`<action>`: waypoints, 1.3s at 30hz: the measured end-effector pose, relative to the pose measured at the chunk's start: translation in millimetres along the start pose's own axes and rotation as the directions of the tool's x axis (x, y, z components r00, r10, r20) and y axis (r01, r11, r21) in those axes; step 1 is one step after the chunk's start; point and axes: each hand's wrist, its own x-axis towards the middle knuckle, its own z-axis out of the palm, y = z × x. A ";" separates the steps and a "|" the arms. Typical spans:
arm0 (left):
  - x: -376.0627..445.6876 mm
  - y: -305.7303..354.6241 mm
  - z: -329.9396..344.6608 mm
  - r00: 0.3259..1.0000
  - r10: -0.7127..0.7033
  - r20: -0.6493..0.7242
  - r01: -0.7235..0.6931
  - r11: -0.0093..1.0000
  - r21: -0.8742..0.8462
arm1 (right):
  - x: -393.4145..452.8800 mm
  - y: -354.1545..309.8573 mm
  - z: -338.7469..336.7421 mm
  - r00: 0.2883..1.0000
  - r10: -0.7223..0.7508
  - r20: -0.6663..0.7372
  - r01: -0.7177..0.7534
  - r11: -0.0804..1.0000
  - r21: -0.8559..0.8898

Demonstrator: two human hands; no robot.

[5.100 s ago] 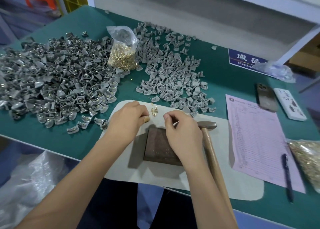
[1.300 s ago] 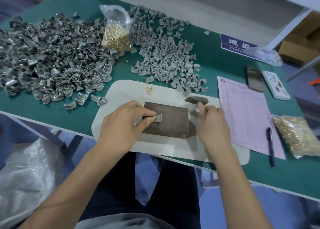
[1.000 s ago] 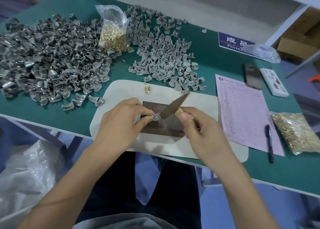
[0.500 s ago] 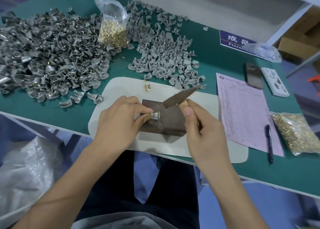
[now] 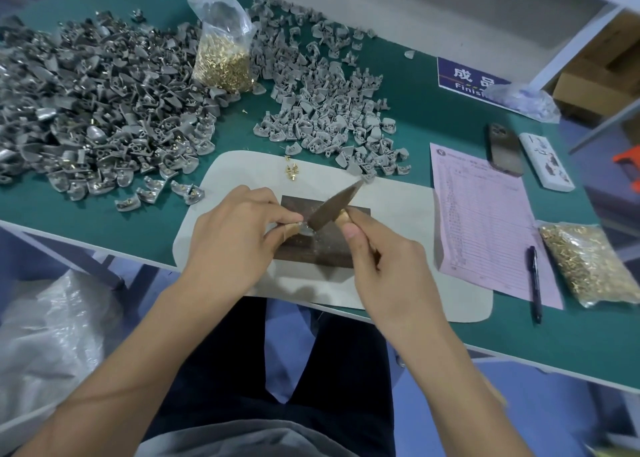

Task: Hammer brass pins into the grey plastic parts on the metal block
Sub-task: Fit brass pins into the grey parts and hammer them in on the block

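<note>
A dark metal block lies on a pale mat at the table's near edge. My left hand pinches a small grey plastic part on the block's top between thumb and forefinger. My right hand grips the wooden handle of a hammer close to the head. The hammer's dark head is down on the part, blurred by motion. A few loose brass pins lie on the mat behind the block.
A heap of grey parts with pins fills the left; a looser pile of grey parts lies behind the mat. A bag of brass pins stands between them. To the right are a pink form, pen, phone and another pin bag.
My right hand took up the hammer from the mat and has been striking; since half a second ago the head has come down from its raised position onto the part. My left hand keeps holding the part.
</note>
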 end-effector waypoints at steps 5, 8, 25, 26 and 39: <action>0.4 -0.4 0.0 1.000 -0.009 0.003 0.009 1.000 -0.012 | -7.7 -4.4 2.6 0.985 -0.043 -0.166 0.053 0.997 0.057; 1.3 -1.5 -1.0 1.000 -0.006 0.019 0.006 1.000 -0.009 | -11.6 -3.9 7.2 0.999 -0.008 -0.049 0.007 1.000 -0.017; 1.2 -1.8 -1.1 1.000 -0.006 0.004 0.006 1.000 -0.024 | -9.3 -10.3 3.2 0.999 -0.040 -0.014 0.038 0.991 -0.124; 1.1 -2.0 -1.4 1.000 -0.007 0.007 0.008 1.000 -0.025 | -9.0 -10.5 1.7 0.998 -0.052 -0.026 0.047 0.987 -0.155; 1.4 -2.5 -2.2 1.000 -0.013 0.013 0.013 0.999 -0.035 | -7.4 -13.2 0.7 1.000 -0.023 -0.015 0.020 0.991 -0.135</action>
